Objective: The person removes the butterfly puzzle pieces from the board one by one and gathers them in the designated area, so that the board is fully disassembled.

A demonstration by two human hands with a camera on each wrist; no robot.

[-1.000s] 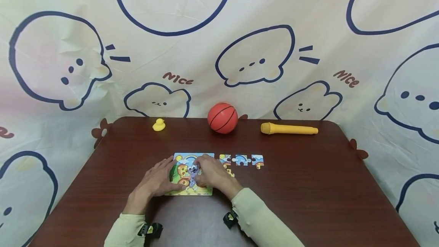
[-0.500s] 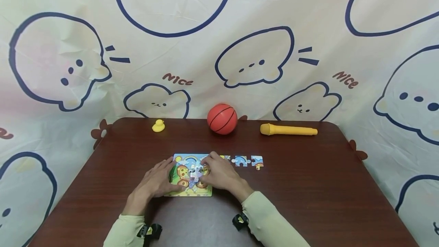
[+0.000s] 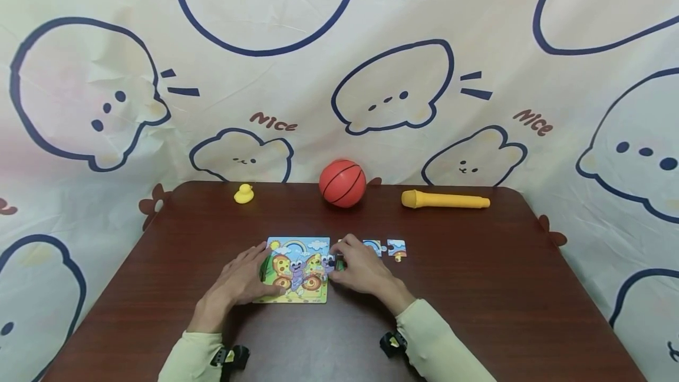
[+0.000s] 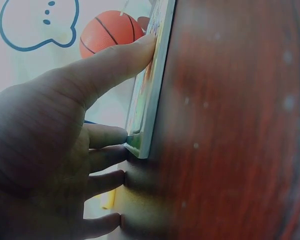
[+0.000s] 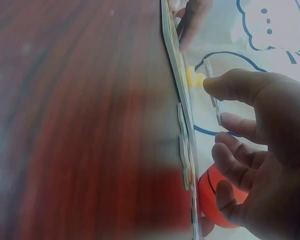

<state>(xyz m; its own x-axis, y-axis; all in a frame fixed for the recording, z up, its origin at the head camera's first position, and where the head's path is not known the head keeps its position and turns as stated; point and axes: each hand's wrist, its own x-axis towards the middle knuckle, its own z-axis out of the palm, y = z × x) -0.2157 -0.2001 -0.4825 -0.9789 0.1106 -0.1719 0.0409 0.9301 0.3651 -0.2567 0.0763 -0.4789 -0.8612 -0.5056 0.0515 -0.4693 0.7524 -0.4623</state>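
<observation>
While my left hand [image 3: 239, 276] lies outstretched on the multicoloured rectangular puzzle board [image 3: 297, 270], my right hand [image 3: 361, 267] pinches a thin purple-printed jigsaw piece [image 3: 329, 263] by the board's right edge.

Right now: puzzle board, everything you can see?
The puzzle board is a thin rectangular sheet with a pale edge, likely card or wood. Its print shows a sun, rainbow and clouds above a purple-bodied butterfly with yellow-orange wings. It lies picture side up on the dark brown table. The left hand rests at its left side, thumb on its face. Whether pieces sit in it is too fine to tell.
</observation>
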